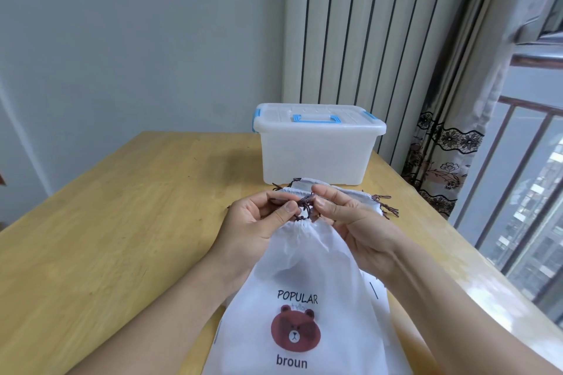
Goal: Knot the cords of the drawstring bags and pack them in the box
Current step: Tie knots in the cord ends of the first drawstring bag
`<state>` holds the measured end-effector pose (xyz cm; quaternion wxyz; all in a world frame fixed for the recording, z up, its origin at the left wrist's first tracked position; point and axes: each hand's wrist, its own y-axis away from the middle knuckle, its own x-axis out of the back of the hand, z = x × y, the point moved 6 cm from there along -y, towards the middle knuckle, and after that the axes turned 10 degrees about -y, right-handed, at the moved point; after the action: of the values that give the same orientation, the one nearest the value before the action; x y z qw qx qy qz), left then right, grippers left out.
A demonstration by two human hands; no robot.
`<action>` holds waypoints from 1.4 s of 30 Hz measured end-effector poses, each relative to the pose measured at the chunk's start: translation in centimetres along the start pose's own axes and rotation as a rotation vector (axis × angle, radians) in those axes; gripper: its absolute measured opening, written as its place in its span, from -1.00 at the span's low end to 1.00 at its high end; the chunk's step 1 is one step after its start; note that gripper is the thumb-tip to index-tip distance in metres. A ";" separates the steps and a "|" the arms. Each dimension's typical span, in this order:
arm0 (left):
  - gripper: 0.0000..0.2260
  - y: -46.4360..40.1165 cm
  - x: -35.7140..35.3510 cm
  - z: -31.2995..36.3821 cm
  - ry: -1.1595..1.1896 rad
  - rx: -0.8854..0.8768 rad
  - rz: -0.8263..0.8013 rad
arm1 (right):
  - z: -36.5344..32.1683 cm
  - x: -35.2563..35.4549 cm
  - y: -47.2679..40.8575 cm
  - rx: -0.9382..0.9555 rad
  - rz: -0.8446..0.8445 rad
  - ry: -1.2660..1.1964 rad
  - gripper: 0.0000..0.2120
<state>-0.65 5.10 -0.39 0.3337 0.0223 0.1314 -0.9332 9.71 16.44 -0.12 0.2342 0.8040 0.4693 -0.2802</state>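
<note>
Left hand (259, 222) at centre frame, thumb and fingers pinching the dark brown cords (304, 207) just above the gathered mouth of the top drawstring bag (304, 298); right hand (350, 219) directly opposite, fingertips likewise pinched on the same cords, the two hands almost touching over the tangle. Hard to tell whether a knot is formed or only begun: strands bunched between the fingers, too small to read. Bag mouth already cinched shut, body of the bag with its bear print and the words "POPULAR" and "broun" running down to the bottom centre of the frame. More white bags (350, 195) stacked beneath and behind, edges and loose cord ends (385, 207) fanning out right of centre, apparently not yet tied. Translucent box (316, 155) with blue handle and clips standing on the wooden table (106, 237) just beyond the pile, upper centre, lid on; nothing discernible through its cloudy walls. Judged from this: first bag's knot in progress, no sign of anything packed, lid to be removed, remaining bags to be knotted. Striped wall panel, patterned curtain and window along the right edge of the frame.
</note>
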 end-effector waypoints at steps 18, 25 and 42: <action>-0.89 -0.1 1.0 0.4 -0.072 -0.044 0.132 | -2.2 0.3 0.4 0.196 0.059 0.351 -0.80; -0.90 0.0 0.9 0.0 -0.093 -0.004 0.123 | -1.2 0.3 0.2 0.115 -0.050 0.513 -0.67; -0.86 -0.1 0.1 -0.3 -0.049 0.039 -0.003 | 0.4 0.1 0.3 -0.111 -0.038 0.327 -0.79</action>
<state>-0.83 5.17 -0.72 0.3350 0.0059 0.1048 -0.9364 9.94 16.08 -0.49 0.1935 0.8156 0.5311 -0.1237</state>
